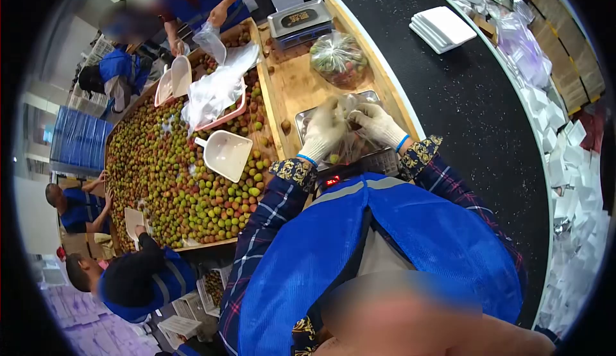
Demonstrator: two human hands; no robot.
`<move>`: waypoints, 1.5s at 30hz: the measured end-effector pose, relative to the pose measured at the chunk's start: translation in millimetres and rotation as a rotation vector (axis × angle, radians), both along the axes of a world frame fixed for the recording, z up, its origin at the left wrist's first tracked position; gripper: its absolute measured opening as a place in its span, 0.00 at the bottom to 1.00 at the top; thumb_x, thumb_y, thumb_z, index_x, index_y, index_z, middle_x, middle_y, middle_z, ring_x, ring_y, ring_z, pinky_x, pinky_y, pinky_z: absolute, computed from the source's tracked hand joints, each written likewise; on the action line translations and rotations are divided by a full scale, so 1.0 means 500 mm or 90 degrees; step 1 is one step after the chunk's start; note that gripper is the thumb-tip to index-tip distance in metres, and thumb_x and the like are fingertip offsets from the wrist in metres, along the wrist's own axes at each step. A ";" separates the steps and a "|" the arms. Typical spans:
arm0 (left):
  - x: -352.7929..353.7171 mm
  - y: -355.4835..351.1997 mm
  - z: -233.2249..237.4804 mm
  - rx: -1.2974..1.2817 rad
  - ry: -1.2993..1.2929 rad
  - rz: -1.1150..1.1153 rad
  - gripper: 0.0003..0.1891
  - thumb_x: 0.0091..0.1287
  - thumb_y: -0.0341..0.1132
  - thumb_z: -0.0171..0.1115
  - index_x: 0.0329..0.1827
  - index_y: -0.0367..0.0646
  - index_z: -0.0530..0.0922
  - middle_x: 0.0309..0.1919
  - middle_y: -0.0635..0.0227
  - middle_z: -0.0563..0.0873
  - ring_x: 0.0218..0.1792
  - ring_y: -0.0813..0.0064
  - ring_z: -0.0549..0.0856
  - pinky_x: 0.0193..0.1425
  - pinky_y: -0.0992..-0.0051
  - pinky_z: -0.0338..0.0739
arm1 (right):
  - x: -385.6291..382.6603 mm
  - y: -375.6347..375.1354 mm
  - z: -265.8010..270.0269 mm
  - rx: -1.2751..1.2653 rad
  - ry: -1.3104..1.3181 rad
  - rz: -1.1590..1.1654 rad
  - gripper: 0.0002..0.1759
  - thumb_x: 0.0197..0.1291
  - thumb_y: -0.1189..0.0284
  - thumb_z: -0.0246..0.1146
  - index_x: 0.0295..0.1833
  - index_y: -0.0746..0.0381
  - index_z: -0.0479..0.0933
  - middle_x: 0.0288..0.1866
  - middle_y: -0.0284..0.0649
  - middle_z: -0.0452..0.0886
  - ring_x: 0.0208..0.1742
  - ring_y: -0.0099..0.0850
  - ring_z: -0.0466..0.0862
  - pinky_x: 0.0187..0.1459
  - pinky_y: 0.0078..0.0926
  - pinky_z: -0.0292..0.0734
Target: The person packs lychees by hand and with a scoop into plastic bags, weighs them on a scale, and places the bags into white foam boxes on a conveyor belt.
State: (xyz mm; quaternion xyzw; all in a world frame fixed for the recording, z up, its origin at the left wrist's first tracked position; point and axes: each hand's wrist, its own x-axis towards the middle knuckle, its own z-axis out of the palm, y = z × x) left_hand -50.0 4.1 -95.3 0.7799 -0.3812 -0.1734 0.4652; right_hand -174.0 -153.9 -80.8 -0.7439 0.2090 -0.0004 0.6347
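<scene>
A clear plastic bag point(350, 143) of lychees rests on the metal pan of a scale point(377, 163) right in front of me, its red digits lit on the near side. My left hand point(326, 128), in a white knit glove and slightly blurred, is closed on the left side of the bag's gathered top. Gloved the same way, my right hand point(378, 125) pinches the top from the right, fingers curled in. Beyond them sits a full, closed bag of lychees point(339, 59) on the wooden bench point(285, 93).
Left is a wide bin of loose lychees point(186, 195) with a white scoop point(228, 155) and a pink tray point(224, 117) of plastic bags. A second scale point(299, 22) stands ahead. Right, a dark conveyor point(475, 131) carries white foam trays point(443, 28). Several co-workers stand around the bin.
</scene>
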 end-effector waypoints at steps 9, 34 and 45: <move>0.068 -0.018 -0.188 -0.020 -0.246 -0.155 0.12 0.67 0.36 0.71 0.51 0.44 0.88 0.40 0.51 0.91 0.49 0.45 0.90 0.54 0.52 0.83 | 0.036 -0.002 -0.020 -0.064 -0.060 0.053 0.16 0.79 0.66 0.65 0.61 0.65 0.86 0.51 0.45 0.91 0.54 0.35 0.90 0.59 0.33 0.83; 0.570 -0.185 -0.277 0.028 0.060 0.302 0.23 0.80 0.45 0.58 0.59 0.31 0.87 0.51 0.46 0.93 0.52 0.49 0.90 0.61 0.57 0.80 | -0.089 -0.267 -0.465 -0.719 0.213 -0.232 0.39 0.67 0.56 0.69 0.80 0.61 0.72 0.78 0.49 0.75 0.80 0.52 0.71 0.80 0.56 0.65; 0.551 -0.195 -0.324 -0.013 0.075 0.167 0.21 0.80 0.46 0.63 0.56 0.34 0.88 0.47 0.46 0.93 0.52 0.52 0.92 0.61 0.60 0.83 | -0.057 -0.255 -0.374 -0.555 0.323 -0.204 0.36 0.67 0.58 0.70 0.76 0.62 0.74 0.70 0.56 0.82 0.73 0.57 0.79 0.72 0.56 0.76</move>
